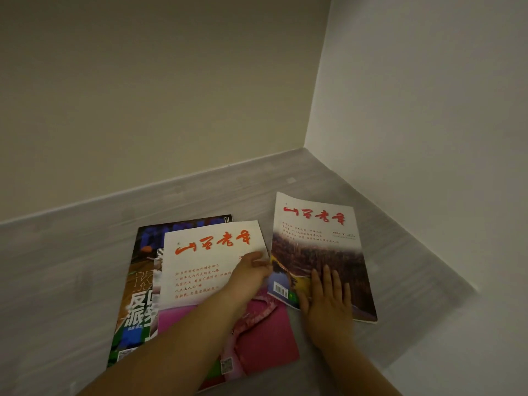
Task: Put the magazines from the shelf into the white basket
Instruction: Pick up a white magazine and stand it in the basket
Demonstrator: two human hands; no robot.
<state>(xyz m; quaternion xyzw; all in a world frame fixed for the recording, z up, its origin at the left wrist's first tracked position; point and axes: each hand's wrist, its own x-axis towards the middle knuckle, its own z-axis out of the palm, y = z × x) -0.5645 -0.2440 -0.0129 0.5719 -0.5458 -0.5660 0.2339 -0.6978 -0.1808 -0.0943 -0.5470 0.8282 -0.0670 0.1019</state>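
Grey wood-grain shelf (85, 252) in a white corner. Left hand (251, 274) pinches the right edge of the pink-bottomed magazine (205, 270), stacked on a dark magazine (134, 281). At 3 o'clock, right hand (328, 298) lies flat, fingers spread, on the brown-cover magazine (323, 247).

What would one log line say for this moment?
left hand: pinching pink-cover magazine edge | right hand: flat on brown-cover magazine | dark magazine: underneath | basket: unseen
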